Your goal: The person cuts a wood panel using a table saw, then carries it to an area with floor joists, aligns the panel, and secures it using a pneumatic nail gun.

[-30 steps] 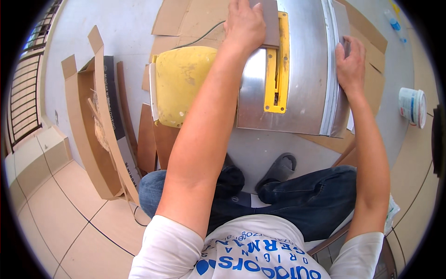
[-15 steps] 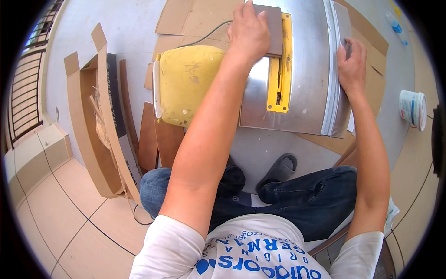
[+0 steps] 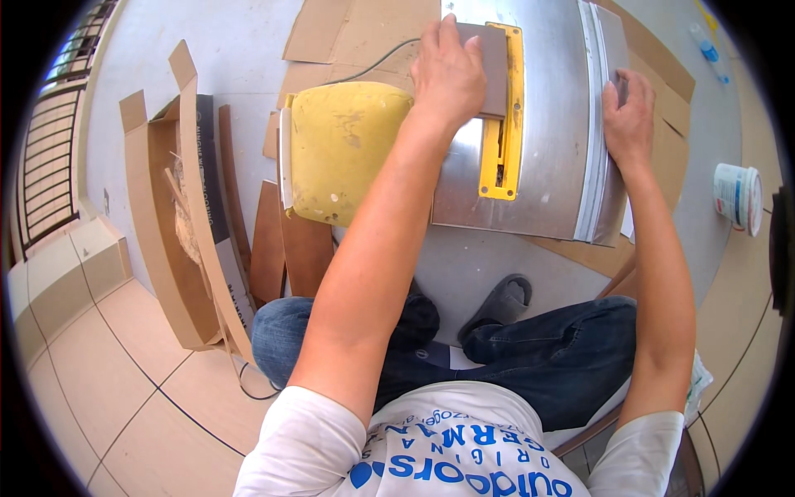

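A table saw with a bare metal top (image 3: 551,157) stands on the floor in front of my knees. It has a yellow slot plate (image 3: 507,153) and a yellow housing (image 3: 344,153) on its left side. My left hand (image 3: 447,74) presses down on a thin brown board (image 3: 495,70) that lies over the far end of the yellow plate. My right hand (image 3: 628,120) grips the long metal fence rail (image 3: 592,178) on the saw's right edge, fingers curled over it.
Flat cardboard sheets (image 3: 348,33) lie under and behind the saw, crossed by a thin cable (image 3: 377,65). An open cardboard box (image 3: 178,240) and brown wooden strips (image 3: 269,240) sit to the left. A white tub (image 3: 737,195) stands on the right.
My left hand has slid the brown board a little toward me along the saw top. My right hand stays on the fence rail.
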Available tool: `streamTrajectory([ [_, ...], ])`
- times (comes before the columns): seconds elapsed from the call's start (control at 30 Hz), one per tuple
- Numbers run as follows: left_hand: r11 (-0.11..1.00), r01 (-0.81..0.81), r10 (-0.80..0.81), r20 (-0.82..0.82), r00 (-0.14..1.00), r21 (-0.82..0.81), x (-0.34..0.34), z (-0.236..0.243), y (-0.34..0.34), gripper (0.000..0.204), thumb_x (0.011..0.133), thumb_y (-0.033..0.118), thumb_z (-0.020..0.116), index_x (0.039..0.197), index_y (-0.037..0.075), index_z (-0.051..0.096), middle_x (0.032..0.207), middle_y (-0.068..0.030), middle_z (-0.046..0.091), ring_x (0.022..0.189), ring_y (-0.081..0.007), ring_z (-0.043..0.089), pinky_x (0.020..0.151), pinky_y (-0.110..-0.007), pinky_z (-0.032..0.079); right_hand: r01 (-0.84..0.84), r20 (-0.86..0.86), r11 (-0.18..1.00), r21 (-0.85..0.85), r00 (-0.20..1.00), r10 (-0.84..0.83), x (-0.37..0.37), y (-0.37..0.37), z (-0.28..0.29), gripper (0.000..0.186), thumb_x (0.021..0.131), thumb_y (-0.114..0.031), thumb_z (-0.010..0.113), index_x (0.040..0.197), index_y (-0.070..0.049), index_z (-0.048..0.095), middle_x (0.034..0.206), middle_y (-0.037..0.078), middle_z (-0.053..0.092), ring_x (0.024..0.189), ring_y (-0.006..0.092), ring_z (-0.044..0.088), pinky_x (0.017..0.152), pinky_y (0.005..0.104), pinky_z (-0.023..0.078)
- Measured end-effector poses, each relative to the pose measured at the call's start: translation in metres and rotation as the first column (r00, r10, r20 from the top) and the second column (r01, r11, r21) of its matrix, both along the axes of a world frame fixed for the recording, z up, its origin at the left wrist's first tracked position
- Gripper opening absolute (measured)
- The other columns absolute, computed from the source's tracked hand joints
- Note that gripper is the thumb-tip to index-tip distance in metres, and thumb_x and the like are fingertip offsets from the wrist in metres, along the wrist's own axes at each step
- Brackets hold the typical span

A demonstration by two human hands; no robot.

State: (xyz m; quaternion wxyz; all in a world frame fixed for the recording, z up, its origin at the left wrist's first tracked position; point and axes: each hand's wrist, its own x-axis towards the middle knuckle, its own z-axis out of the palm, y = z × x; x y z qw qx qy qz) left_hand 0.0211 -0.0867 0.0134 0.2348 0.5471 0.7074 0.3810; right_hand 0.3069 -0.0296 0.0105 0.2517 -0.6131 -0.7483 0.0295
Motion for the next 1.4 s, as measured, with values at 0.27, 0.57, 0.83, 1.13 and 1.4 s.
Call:
streamTrajectory([
  [0.27, 0.999, 0.008, -0.008, -0.001, 1.0, 0.034, 0.001, -0.003, -0.009, 0.057, 0.107, 0.03, 0.045, 0.152, -0.004, 0.037, 0.154, -0.0292, 0.038, 0.141, -0.045, 0.041, 0.119, -0.052, 0.029, -0.005, 0.01, 1.0, 0.007, 1.0, 0.005, 0.0, 0.0, 0.001, 0.039, 0.099, -0.032, 0.06, 0.13, -0.008, 0.06, 0.139, 0.016, 0.054, 0.131, 0.0353, 0.051, 0.108, 0.0442, 0.045],
  [0.57, 1.0, 0.008, -0.008, 0.003, 1.0, 0.004, 0.003, -0.002, -0.019, 0.058, 0.107, 0.03, 0.046, 0.153, -0.004, 0.036, 0.155, -0.0296, 0.036, 0.143, -0.0454, 0.039, 0.119, -0.053, 0.028, 0.001, 0.013, 1.0, 0.006, 1.0, -0.001, 0.0, -0.001, 0.001, 0.039, 0.099, -0.031, 0.061, 0.13, -0.008, 0.061, 0.138, 0.016, 0.054, 0.13, 0.0354, 0.052, 0.108, 0.0443, 0.046],
  [0.83, 0.999, 0.01, -0.01, 0.002, 1.0, 0.035, 0.004, -0.004, -0.027, 0.058, 0.107, 0.03, 0.047, 0.153, -0.004, 0.036, 0.156, -0.03, 0.035, 0.144, -0.0453, 0.038, 0.119, -0.054, 0.028, -0.009, 0.005, 1.0, 0.01, 1.0, 0.009, 0.001, 0.001, -0.001, 0.038, 0.099, -0.031, 0.061, 0.13, -0.008, 0.06, 0.138, 0.016, 0.054, 0.13, 0.0356, 0.052, 0.108, 0.0447, 0.046],
  [1.13, 1.0, 0.001, -0.001, 0.008, 1.0, -0.006, 0.005, 0.001, -0.035, 0.058, 0.107, 0.03, 0.047, 0.153, -0.003, 0.036, 0.158, -0.0293, 0.033, 0.143, -0.045, 0.039, 0.118, -0.052, 0.03, -0.006, 0.011, 1.0, 0.03, 1.0, 0.006, 0.001, 0.002, -0.003, 0.039, 0.098, -0.032, 0.061, 0.129, -0.008, 0.061, 0.137, 0.016, 0.055, 0.129, 0.035, 0.053, 0.107, 0.0445, 0.047],
  [1.4, 1.0, 0.003, -0.003, 0.006, 1.0, -0.016, 0.006, -0.001, -0.041, 0.058, 0.107, 0.03, 0.048, 0.153, -0.003, 0.036, 0.158, -0.0293, 0.033, 0.141, -0.0458, 0.041, 0.118, -0.053, 0.031, -0.009, 0.014, 1.0, 0.022, 1.0, 0.008, 0.001, 0.002, -0.003, 0.039, 0.098, -0.031, 0.061, 0.13, -0.009, 0.061, 0.138, 0.016, 0.054, 0.13, 0.0351, 0.052, 0.107, 0.0444, 0.046],
])
